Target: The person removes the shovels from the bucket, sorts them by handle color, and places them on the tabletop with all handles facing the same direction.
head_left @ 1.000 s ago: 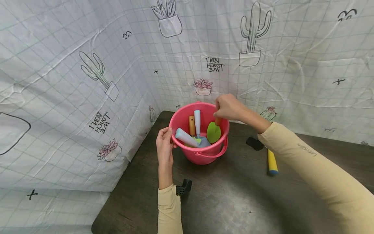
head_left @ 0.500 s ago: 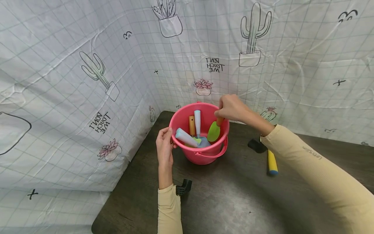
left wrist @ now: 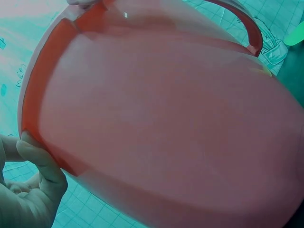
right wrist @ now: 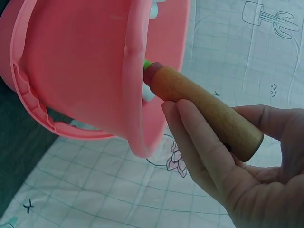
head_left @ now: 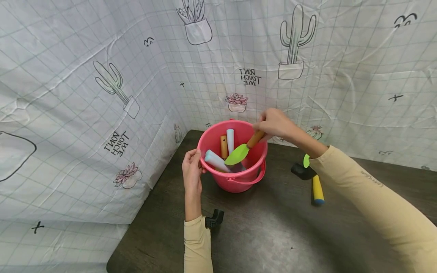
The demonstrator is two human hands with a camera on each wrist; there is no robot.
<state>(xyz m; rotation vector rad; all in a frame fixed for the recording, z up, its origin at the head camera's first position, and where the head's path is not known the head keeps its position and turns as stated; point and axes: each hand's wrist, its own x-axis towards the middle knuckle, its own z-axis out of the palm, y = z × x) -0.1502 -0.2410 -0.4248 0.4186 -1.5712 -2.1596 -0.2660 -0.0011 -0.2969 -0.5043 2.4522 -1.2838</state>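
A pink bucket (head_left: 235, 184) stands on the dark table, its handle hanging down at the front. At the left rim, my left hand (head_left: 192, 170) pinches the edge between thumb and fingers, also seen in the left wrist view. My right hand (head_left: 274, 123) is over the right rim and holds a hand trowel (head_left: 255, 139) by its wooden handle (right wrist: 204, 109). The trowel's green blade (head_left: 238, 154) slants down to the left inside the bucket. Several handles show in there: a wooden handle (head_left: 224, 146), an upright pale blue handle (head_left: 230, 141) and a leaning pale blue handle (head_left: 217, 160).
Right of the bucket, a tool with a yellow handle (head_left: 318, 189) lies on the table (head_left: 259, 235), partly hidden by the right forearm. A bright green piece (head_left: 306, 160) shows behind that arm. A cactus-print sheet (head_left: 211, 68) hangs behind and to the left.
The trowel has tilted from nearly upright to a slant, its blade swinging left across the bucket. My right hand has shifted slightly right. The left hand stays on the rim.
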